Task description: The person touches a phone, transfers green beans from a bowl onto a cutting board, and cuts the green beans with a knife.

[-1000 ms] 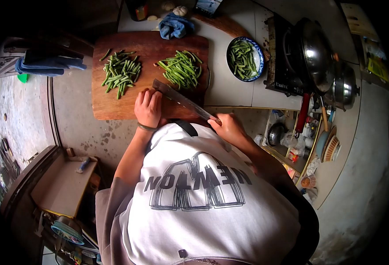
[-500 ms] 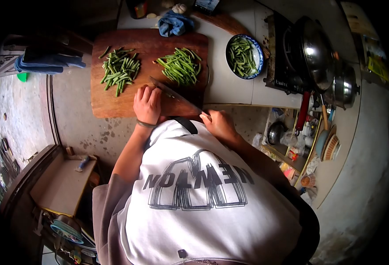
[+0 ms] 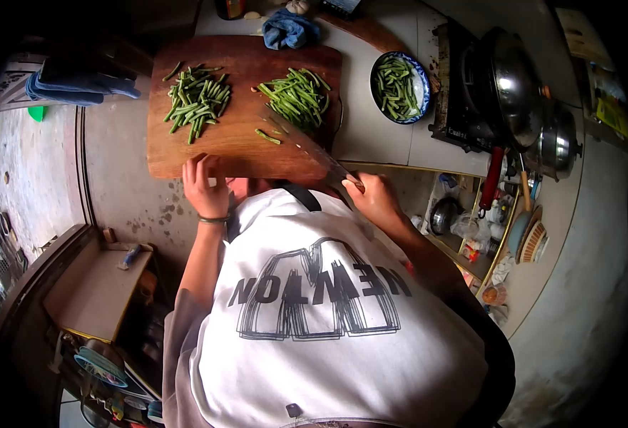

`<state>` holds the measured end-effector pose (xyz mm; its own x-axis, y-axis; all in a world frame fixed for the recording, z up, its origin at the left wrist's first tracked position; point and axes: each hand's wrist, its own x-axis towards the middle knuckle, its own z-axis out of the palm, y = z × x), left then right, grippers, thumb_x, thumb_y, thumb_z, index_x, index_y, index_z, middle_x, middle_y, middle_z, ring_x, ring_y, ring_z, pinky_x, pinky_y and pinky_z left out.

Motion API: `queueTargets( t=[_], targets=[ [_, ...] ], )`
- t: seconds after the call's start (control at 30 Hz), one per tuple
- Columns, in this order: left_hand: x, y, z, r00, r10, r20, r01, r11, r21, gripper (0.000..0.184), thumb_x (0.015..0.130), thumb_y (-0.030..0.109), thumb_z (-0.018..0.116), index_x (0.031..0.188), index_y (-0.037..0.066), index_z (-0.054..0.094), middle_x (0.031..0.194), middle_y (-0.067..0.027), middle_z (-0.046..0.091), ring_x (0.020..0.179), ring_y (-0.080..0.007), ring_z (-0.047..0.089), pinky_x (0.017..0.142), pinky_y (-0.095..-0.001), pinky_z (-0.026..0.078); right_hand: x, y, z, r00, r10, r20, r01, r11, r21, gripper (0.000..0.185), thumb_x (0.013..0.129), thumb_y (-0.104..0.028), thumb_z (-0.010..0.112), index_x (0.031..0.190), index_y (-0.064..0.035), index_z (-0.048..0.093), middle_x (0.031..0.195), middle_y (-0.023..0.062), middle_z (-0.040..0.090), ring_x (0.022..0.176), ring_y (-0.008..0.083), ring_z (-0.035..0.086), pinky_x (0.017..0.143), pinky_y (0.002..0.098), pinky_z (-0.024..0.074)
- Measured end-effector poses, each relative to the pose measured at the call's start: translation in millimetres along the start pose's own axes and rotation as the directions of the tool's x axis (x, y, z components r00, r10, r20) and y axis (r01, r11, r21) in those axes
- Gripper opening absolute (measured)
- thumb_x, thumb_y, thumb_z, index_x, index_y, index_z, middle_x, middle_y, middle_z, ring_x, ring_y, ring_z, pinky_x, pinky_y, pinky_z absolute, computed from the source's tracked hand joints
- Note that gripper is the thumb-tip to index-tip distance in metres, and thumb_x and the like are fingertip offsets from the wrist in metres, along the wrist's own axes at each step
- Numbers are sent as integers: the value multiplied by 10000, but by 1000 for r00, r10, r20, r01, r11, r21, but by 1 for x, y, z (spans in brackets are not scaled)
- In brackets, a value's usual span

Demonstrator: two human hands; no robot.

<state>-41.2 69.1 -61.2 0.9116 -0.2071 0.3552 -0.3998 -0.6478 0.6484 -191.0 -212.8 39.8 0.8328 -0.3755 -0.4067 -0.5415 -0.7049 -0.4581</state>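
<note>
My right hand [image 3: 374,200] grips the handle of a knife [image 3: 310,148], whose blade slants up and left over the wooden cutting board [image 3: 235,153]. Beside the blade lie a few loose cut bean pieces [image 3: 268,136]. My left hand [image 3: 205,187] is at the board's front edge, fingers loosely bent and slightly apart, with nothing clearly visible in them. One pile of cut green beans [image 3: 198,100] rests on the board's left part. Another pile of longer beans [image 3: 294,98] sits at the right, just beyond the knife.
A blue-rimmed bowl [image 3: 400,87] of cut beans stands right of the board. Farther right are a stove [image 3: 460,93], a lidded pan [image 3: 510,85] and a metal pot [image 3: 558,139]. Behind the board lies a blue cloth [image 3: 289,29]. Shelves [image 3: 463,235] hold items below the counter.
My left hand has moved left and toward me, away from the blade. My right hand and the knife have shifted slightly right. Loose bean pieces now show beside the blade.
</note>
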Motion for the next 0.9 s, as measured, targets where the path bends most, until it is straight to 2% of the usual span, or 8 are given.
queueTargets(
  t=[0.13,0.33,0.4,0.53,0.63,0.73,0.9],
  targets=[
    [-17,-17,-13,999,-19,-41,20,999,29,165,833,-17,719,968,47,648,977,-122,652,926,-335,624,802,-420,491,-3,4,-1,999,4,34,-3,999,-40,296,902,-297,684,796,-21,663,707,231,647,678,455,640,610,512,503],
    [-10,-21,-18,995,-49,-92,55,996,73,177,823,-17,703,973,60,653,963,-106,645,911,-341,615,795,-431,490,5,16,7,992,-130,5,130,992,8,319,899,-296,690,758,-18,621,659,223,624,638,457,614,579,511,483],
    [-5,-23,-17,992,-89,-90,95,994,60,180,819,-16,700,974,61,654,973,-108,645,914,-345,615,798,-433,491,5,15,5,991,-126,-34,127,992,19,327,897,-300,698,755,-17,616,652,221,616,621,448,610,564,500,476],
    [0,-21,-17,998,-27,-59,32,997,73,189,804,-5,701,975,65,659,979,-123,639,920,-364,611,811,-450,494,5,30,6,994,-78,-81,86,992,88,351,895,-319,713,745,-17,617,642,216,604,607,434,611,546,478,469],
    [-6,-8,-10,998,60,14,-61,994,86,185,796,11,709,965,72,665,965,-130,630,917,-372,609,793,-458,501,3,37,4,995,-70,-67,74,996,50,240,911,-238,734,922,-1,706,599,115,570,526,136,503,530,333,433],
    [-10,5,1,982,139,130,-138,990,-16,175,784,27,724,941,83,672,915,-115,612,880,-344,607,722,-431,512,0,37,5,993,-75,-91,78,996,38,248,912,-246,734,921,0,709,599,116,569,522,144,502,526,339,429],
    [-6,16,10,958,210,196,-200,977,-72,223,770,-27,713,963,78,679,907,-102,626,863,-322,618,709,-405,514,-8,33,1,998,-13,-58,14,1000,18,255,917,-252,733,925,2,715,609,107,575,535,130,491,530,331,425]
  ],
)
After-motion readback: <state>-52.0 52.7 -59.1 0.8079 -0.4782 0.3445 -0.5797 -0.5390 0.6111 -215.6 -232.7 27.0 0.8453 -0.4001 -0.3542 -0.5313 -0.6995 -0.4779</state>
